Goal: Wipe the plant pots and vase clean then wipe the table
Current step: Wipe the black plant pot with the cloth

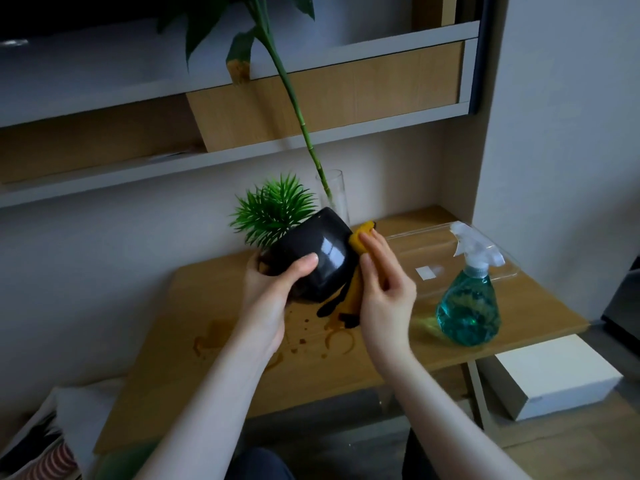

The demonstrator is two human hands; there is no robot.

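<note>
Both hands work mid-task: left grip clasps the tilted black pot, right grip presses a yellow cloth against it; glass vase and stained counter seemingly remain.

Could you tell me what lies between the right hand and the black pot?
A yellow cloth, pressed by the right hand against the black pot, as the head view shows.

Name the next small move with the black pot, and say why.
Probably turn the black pot a little in the left hand so the right hand can rub the yellow cloth over a fresh patch: the pot is held tilted above the table, with the cloth pressed against only one side.
</note>
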